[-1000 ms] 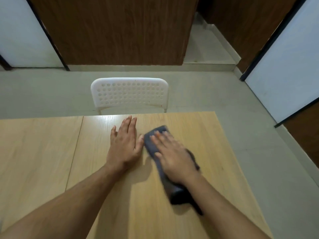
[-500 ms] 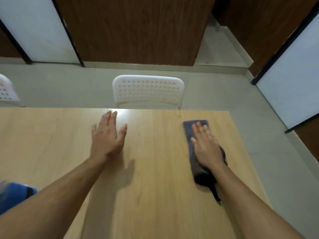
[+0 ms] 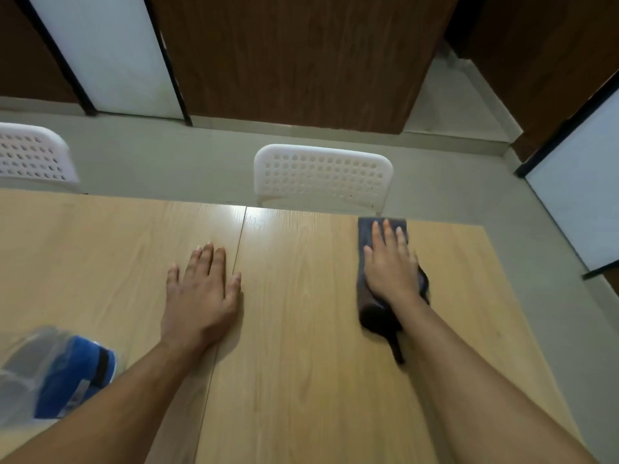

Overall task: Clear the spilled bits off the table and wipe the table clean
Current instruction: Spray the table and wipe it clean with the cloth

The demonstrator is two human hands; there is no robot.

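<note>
Grey cloth [image 3: 365,236] lies under the flat, straight-fingered right hand [image 3: 390,267] at two o'clock; press evenly, overlap strokes. Left hand [image 3: 201,296] braces flat, holding nothing.

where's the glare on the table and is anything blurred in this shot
Head view: a bright glare patch on the table sits at its far edge by the seam, just before the middle white chair; the blue and clear object at lower left is smeared by blur, and the left chair looks soft.

The right hand [image 3: 390,269] presses a dark cloth [image 3: 365,293] flat on the table [image 3: 301,363] (left hand [image 3: 201,296] resting alongside).
</note>
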